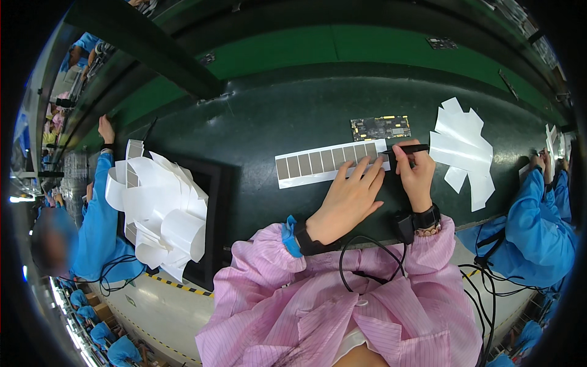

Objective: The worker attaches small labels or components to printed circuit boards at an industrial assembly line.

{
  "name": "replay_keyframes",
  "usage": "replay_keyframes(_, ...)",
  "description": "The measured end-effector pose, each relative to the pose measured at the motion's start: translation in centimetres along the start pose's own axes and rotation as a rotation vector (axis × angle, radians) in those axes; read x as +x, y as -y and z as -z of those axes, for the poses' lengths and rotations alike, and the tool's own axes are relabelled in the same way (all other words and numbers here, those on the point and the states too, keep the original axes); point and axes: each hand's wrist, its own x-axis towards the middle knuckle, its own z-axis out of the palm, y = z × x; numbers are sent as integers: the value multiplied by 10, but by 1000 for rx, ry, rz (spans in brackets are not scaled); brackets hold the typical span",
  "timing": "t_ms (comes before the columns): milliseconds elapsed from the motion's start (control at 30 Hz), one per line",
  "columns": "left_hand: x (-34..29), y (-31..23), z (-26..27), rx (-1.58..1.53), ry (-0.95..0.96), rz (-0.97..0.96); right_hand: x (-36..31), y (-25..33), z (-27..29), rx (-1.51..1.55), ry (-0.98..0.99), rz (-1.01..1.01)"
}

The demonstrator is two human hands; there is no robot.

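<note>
A white backing strip point(298, 181) with a row of grey-brown rectangular stickers lies on the dark green bench in front of me. My left hand point(348, 202) rests flat with fingers spread, its fingertips pressing on the strip's right part. At the strip's right end, my right hand point(416, 174) pinches a slim black pen-shaped tool point(414, 148), its tip by the last sticker. Whether it is a pair of tweezers I cannot tell. Just beyond the strip lies a black circuit board point(380, 128) with yellow edge parts.
White backing sheets point(462, 147) lie spread out at the right. A heap of curled white sheets point(165, 202) sits in a black tray point(215, 202) at the left. Another circuit board point(441, 43) is on the green strip beyond. People in blue work on both sides; black cables hang near me.
</note>
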Motion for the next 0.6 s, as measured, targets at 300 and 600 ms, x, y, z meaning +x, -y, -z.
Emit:
replay_keyframes(300,2,3,3,-10,-29,-10,12,3,-2,211,-30,-97)
replay_keyframes(600,8,24,13,-112,-116,9,45,-6,-24,446,21,-254)
